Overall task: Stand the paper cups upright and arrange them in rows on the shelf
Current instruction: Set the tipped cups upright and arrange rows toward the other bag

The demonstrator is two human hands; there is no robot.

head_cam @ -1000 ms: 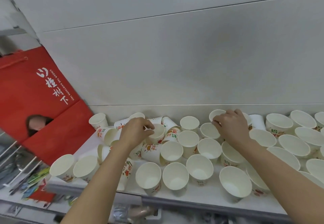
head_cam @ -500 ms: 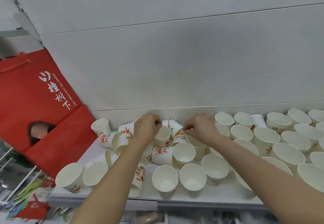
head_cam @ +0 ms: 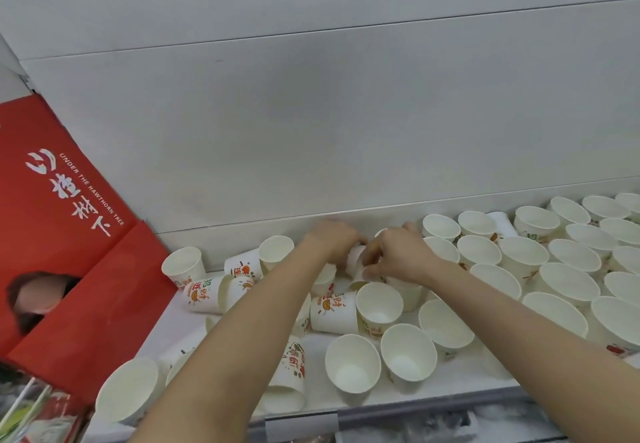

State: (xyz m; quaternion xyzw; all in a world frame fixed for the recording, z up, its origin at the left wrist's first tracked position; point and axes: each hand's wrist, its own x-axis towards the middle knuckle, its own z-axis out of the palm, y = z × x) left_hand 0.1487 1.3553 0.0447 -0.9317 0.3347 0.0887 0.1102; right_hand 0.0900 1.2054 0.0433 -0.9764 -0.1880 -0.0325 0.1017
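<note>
Many white paper cups with red and green print cover the white shelf (head_cam: 460, 378). On the right they stand upright in rows (head_cam: 571, 252). In the middle and left several lie tipped on their sides, such as one (head_cam: 204, 294) and another (head_cam: 333, 311). My left hand (head_cam: 332, 240) and my right hand (head_cam: 398, 255) meet at the back of the shelf, both with fingers curled round a white cup (head_cam: 356, 258) held between them. Which way that cup faces is hidden by the fingers.
A red paper bag (head_cam: 69, 234) with white lettering leans at the shelf's left end. The grey back wall (head_cam: 346, 131) rises right behind the cups. Upright cups (head_cam: 353, 366) stand along the front edge, and packaged goods show below on the lower left.
My right hand has moved left from the upright rows to meet the left hand at the back centre. Both now hold one cup together. The view has shifted slightly left.
</note>
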